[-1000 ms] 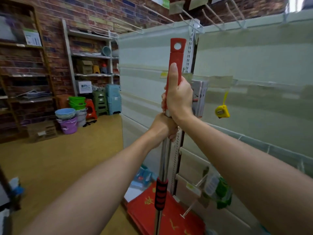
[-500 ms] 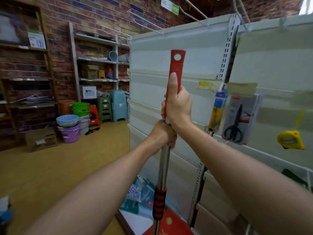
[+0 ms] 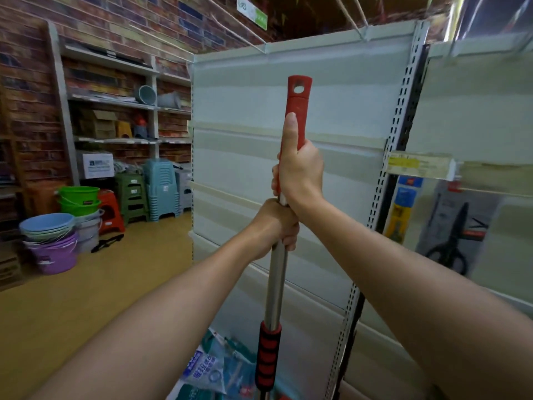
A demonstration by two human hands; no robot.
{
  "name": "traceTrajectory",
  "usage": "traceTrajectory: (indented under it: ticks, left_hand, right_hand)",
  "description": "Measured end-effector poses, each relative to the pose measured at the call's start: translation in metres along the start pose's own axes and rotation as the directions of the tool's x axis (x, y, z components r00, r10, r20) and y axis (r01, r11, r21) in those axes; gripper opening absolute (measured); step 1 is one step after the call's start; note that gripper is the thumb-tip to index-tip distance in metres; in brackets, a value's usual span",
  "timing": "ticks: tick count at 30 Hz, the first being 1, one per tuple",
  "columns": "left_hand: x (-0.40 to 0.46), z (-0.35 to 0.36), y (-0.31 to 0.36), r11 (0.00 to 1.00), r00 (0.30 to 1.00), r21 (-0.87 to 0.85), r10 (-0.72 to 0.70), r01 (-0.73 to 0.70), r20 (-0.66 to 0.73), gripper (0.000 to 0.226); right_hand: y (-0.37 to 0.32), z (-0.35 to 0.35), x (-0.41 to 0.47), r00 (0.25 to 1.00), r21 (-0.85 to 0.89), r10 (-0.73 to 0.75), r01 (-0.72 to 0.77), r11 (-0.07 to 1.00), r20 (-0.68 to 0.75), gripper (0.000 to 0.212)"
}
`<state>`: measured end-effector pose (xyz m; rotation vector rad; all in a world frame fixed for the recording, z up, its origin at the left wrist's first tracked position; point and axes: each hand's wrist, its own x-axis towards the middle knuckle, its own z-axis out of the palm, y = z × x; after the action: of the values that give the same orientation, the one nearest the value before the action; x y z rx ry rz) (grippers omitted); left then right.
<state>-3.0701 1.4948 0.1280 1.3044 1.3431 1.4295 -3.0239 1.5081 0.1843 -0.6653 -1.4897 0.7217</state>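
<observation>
Shelving dominates the scene: a pale store gondola point(image 3: 245, 168) with slotted uprights fills the middle and right of the head view, set against a brick wall point(image 3: 115, 30) and a tan floor point(image 3: 86, 298). Against that wall stands a metal rack point(image 3: 115, 101) carrying boxes and tubs. Stacked plastic stools point(image 3: 161, 192) sit at its foot, with green buckets point(image 3: 79, 197) to their left. A pile of basins point(image 3: 53, 243), blue on top and purple below, sits nearest the camera.

In front of the gondola, a long pole point(image 3: 277, 278) rises upright through the centre of the frame. Its steel shaft is topped by a red plastic handle point(image 3: 298, 102) with a hanging hole and ringed lower down by a red-and-black foam sleeve point(image 3: 268, 359). The lower end runs out of view.

Both bare arms reach forward to it. The right hand point(image 3: 301, 174) wraps the base of the red plastic handle, fingers curled round it and thumb laid straight up its near face. The left hand point(image 3: 277, 226) clamps the steel shaft directly beneath, fingers closed round the tube, and the two hands touch.

Printed bags point(image 3: 210, 368) lie at the gondola's foot beside the pole. To the right, packaged scissors point(image 3: 452, 241) hang under a yellowed price strip point(image 3: 415, 166).
</observation>
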Motion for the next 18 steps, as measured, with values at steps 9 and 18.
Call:
traceTrajectory:
  ticks: [9, 18]
  left_hand:
    - [0.061, -0.062, 0.008, 0.996, 0.968, -0.068, 0.064, -0.049, 0.243, 0.034]
    - [0.094, -0.078, 0.021, 0.925, 0.842, -0.113, 0.377, -0.362, 0.385, 0.015]
  right_hand:
    - [0.005, 0.071, 0.046, 0.981, -0.129, -0.017, -0.008, 0.992, -0.193, 0.051]
    - [0.009, 0.080, 0.084, 0.924, -0.295, -0.116, 0.003, 0.956, -0.364, 0.051]
